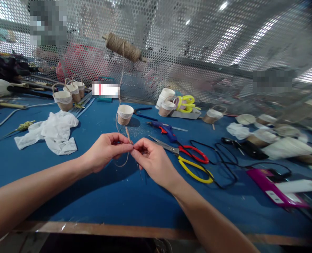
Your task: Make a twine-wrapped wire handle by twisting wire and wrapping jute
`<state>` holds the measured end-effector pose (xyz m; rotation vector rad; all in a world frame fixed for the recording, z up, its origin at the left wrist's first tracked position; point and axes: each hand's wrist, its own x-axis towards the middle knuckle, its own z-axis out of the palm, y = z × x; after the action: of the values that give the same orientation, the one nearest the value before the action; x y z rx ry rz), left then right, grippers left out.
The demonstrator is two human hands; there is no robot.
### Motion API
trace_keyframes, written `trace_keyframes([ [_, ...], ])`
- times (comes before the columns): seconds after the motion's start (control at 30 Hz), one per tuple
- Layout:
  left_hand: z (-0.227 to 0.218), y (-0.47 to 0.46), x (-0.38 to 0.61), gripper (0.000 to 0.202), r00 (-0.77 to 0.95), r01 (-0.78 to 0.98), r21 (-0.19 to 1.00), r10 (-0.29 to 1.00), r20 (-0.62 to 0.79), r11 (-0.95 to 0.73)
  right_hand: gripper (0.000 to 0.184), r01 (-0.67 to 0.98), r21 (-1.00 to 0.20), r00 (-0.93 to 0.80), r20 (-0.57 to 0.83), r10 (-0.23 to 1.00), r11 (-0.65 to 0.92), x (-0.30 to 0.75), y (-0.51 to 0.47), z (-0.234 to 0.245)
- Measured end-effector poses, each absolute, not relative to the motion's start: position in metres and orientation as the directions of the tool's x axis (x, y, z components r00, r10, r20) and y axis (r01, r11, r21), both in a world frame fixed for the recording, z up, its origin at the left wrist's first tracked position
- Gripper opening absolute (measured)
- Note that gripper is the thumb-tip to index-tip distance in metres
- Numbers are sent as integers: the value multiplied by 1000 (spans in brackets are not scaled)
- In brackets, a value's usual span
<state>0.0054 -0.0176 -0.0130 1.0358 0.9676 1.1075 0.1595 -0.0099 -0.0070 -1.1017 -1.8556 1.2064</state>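
The person has both hands out over the blue counter (66, 196), pretty much dead centre. The left hand (105, 150) and the right hand (153, 160) meet fingertip to fingertip, and both are pinching the same bit of twine (127, 135) between thumb and forefinger, with the other fingers curled in loosely.

The twine drops from a spool (123, 47) on the mesh panel (211, 42) at 12 o'clock from the hands. It passes just beside a paper cup (125, 114) and ends up in that pinch. A small loop of it hangs below the left hand's fingertips. Can't tell if the loop touches the counter.

- **3 o'clock of the right hand, close by:** red scissors (196, 154) and yellow scissors (195, 171). Their handles sit side by side and the blades point off toward 10 o'clock.
- **1 o'clock, just past the blade tips:** a blue glue gun (164, 128).
- **Farther out at 3 o'clock:** a black cable (225, 165) loops around near a magenta box (273, 189).
- **10 o'clock from the left hand, well apart:** a crumpled white plastic sheet (53, 131).
- **11 o'clock, beyond the sheet:** a few cup baskets (64, 100) with little handles.
- **Way back at 1 o'clock:** a stack of white cups (166, 95) next to some yellow loops (186, 103).

The far right edge is all blur. There are more cup shapes there, but nothing can be made out properly. Behind the mesh at 11 o'clock, someone in a red top (82, 63) is at another spot.
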Motion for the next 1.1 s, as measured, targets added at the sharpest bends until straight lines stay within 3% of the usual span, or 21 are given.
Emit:
trace_keyframes([
  [0.1, -14, -18, 5, 22, 172, -204, 972, 981, -86, 121, 15, 271, -942, -447, 60, 893, 199, 160, -11, -7],
  [0.27, -13, -18, 2, 22, 296, -294, 943, 953, -65, 155, 18, 49, -996, -609, -86, 789, -71, 163, -5, -5],
  [0.33, -12, -18, 2, 23, 321, -312, 935, 945, -60, 165, 18, 24, -994, -635, -98, 766, -108, 164, -4, -5],
  [0.63, -16, -16, 4, 26, 174, -162, 979, 980, -95, 123, 16, 279, -948, -475, 3, 880, 154, 159, -8, -4],
  [0.73, -15, -16, 4, 28, 181, -174, 978, 980, -87, 119, 17, 257, -958, -486, -12, 874, 130, 160, -8, -5],
  [0.9, -13, -16, 2, 26, 309, -290, 940, 947, -84, 178, 22, 108, -993, -621, -112, 776, -56, 163, -7, -4],
  [1.1, -14, -16, 2, 24, 213, -227, 963, 972, -99, 148, 18, 182, -982, -522, -61, 851, 41, 160, -9, -5],
])
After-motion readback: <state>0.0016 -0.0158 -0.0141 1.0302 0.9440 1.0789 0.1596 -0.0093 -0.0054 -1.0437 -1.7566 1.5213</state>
